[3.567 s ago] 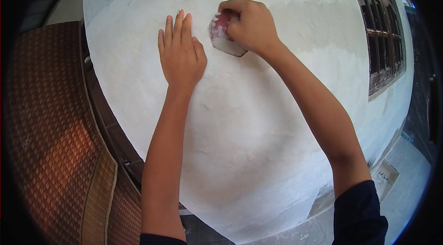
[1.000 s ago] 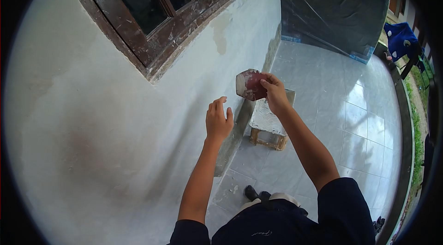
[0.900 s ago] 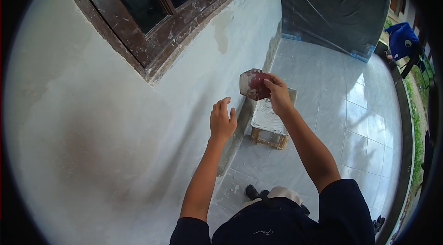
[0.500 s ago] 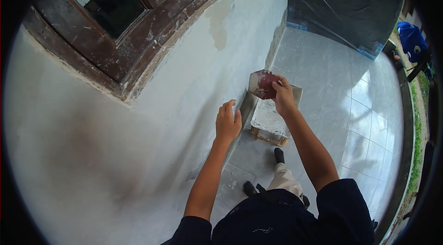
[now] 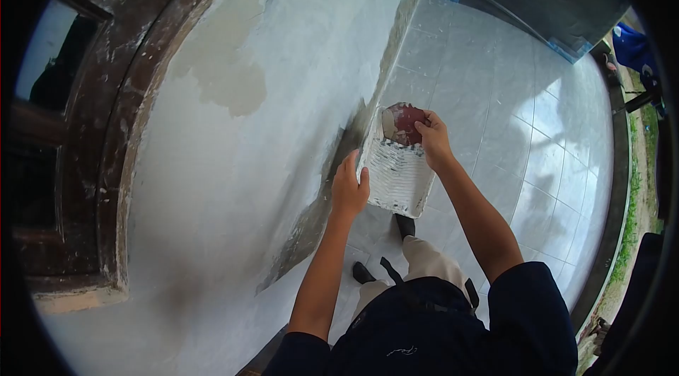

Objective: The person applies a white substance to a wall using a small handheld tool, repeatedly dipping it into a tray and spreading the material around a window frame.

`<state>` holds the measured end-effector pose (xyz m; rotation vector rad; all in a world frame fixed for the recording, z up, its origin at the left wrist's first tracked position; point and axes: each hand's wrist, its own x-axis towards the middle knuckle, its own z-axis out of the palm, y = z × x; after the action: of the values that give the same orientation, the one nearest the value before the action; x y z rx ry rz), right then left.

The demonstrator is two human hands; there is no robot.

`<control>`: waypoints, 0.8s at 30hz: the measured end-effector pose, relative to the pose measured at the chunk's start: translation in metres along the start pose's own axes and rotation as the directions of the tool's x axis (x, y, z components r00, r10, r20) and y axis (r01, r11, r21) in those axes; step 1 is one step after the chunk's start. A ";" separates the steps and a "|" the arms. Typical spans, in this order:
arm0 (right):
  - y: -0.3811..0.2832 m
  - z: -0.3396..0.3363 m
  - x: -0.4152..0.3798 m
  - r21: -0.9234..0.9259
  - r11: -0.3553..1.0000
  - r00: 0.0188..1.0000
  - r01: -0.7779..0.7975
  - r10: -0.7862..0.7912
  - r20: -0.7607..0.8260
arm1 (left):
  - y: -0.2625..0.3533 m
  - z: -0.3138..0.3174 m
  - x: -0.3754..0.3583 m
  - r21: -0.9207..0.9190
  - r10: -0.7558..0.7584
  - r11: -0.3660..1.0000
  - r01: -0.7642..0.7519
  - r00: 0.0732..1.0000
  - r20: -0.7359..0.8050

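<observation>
Right of the whitish, patchy wall (image 5: 212, 185) at frame left, my left hand (image 5: 348, 188), thumb apart, meets the left rim of the ridged, white-smeared tray (image 5: 399, 178), its grip unclear; my right hand (image 5: 435, 141) pinches a flat dark-red scraper (image 5: 407, 123) over the tray's upper end.

Wall (image 5: 304, 58) blocks left of the tray (image 5: 399, 179) — room right, over tiles (image 5: 472, 100).
</observation>
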<state>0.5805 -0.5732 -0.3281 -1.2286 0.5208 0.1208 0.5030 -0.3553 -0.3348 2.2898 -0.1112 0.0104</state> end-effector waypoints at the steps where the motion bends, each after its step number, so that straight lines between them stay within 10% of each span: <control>1: 0.004 -0.009 0.008 -0.001 1.000 1.000 -0.016 0.016 -0.012 | -0.001 0.010 0.002 -0.018 -0.010 1.000 0.011 0.999 0.031; 16: 0.079 -0.073 0.096 -0.123 0.991 0.998 -0.048 0.042 -0.053 | -0.038 0.113 0.022 -0.019 -0.181 0.982 0.186 0.972 0.152; 18: 0.088 -0.082 0.108 -0.579 0.811 0.992 0.085 -0.126 -0.031 | -0.047 0.121 0.016 0.015 -0.217 0.976 0.216 0.967 0.132; 24: 0.119 -0.095 0.136 -0.814 0.542 0.977 0.208 -0.152 0.148 | -0.089 0.137 -0.031 0.135 -0.315 0.943 0.303 0.946 0.072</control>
<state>0.6267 -0.6448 -0.5135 -2.2138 0.2584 0.2458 0.4759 -0.3973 -0.4932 2.4067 0.2086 -0.2599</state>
